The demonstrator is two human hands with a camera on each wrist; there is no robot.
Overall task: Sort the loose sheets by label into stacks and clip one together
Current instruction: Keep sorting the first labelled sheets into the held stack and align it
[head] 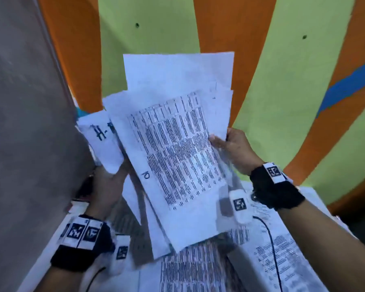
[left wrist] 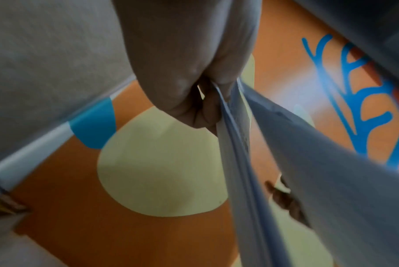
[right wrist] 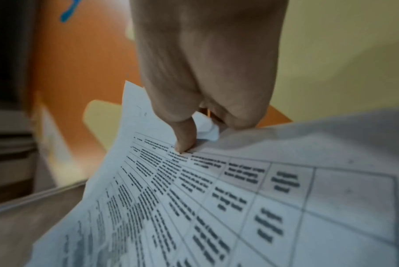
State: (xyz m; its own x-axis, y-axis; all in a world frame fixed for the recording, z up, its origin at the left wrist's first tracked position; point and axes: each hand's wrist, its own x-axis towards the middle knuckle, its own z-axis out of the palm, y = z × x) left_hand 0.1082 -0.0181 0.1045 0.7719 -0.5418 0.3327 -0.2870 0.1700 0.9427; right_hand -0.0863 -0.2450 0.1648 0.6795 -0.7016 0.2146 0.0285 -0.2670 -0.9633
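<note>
surroundings: printed sheets [head: 268, 249] spread on table at 5 o'clock; orange-green wall [head: 282, 81] at 12; grey panel [head: 19, 123] at 9
loose sheets [head: 173, 148]: fanned, held mid-air at centre; top one a printed table
left hand [head: 108, 186]: pinching sheets' 8 o'clock edge
right hand [head: 234, 148]: thumb and fingers clamped on top sheet's 3 o'clock edge

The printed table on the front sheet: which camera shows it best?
The head view: the whole table faces the camera, held up by the right hand. The right wrist view shows it closer but slanted and cut off. The left wrist view shows only paper edges, no print.
</note>
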